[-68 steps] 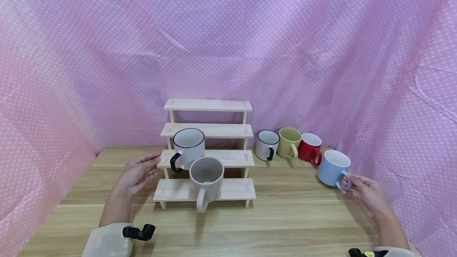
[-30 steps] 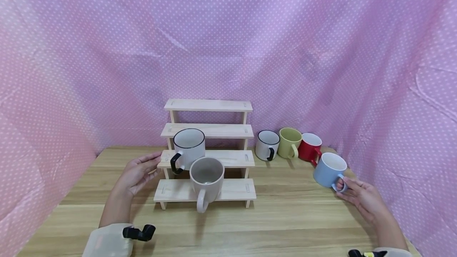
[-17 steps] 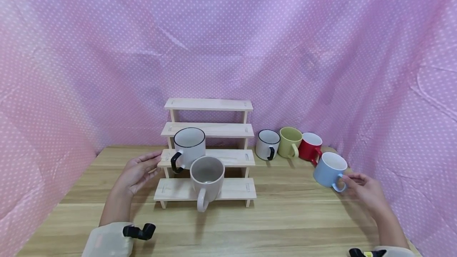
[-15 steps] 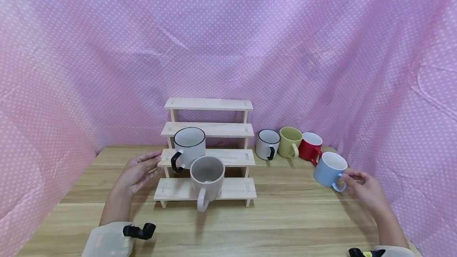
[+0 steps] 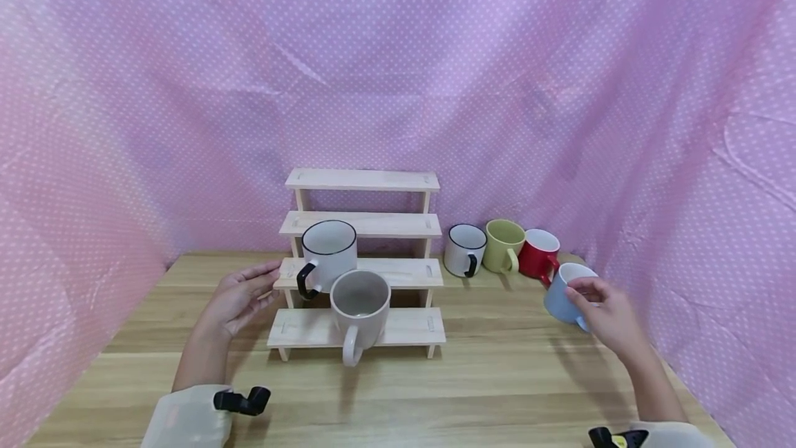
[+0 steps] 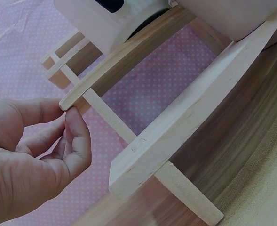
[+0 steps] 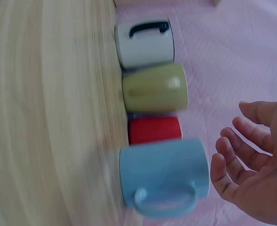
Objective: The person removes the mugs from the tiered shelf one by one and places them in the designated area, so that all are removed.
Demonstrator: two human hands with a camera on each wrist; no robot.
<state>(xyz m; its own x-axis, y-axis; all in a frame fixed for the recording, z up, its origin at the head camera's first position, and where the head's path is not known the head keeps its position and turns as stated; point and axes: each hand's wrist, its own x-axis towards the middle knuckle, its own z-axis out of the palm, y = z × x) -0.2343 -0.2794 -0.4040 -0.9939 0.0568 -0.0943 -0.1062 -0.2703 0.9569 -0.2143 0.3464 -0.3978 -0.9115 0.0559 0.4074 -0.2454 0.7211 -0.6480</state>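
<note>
My left hand [image 5: 239,299] pinches the left end of the second-lowest board of a stepped wooden shelf [image 5: 404,273], its thumb and fingertips meeting at the corner in the left wrist view. A light blue mug [image 7: 164,169] stands upright on the table at the right. My right hand [image 5: 608,313] overlaps that mug in the head view; in the right wrist view its loosely bent fingers [image 7: 244,150] are apart from it, holding nothing. On the shelf sit a white mug [image 5: 332,265] with a black rim and handle and, one step lower, a grey-beige mug [image 5: 367,320].
A smaller white mug [image 5: 465,254] with a black handle, a yellow-green mug [image 5: 500,249] and a red mug [image 5: 535,263] line up right of the shelf, the blue mug in front of the red one. A pink dotted curtain [image 5: 373,54] hangs behind the wooden table [image 5: 435,396].
The blue mug came slightly left and down onto the table in my right hand. My right hand has let go of its handle and moved left and up. The left hand stayed at the shelf.
</note>
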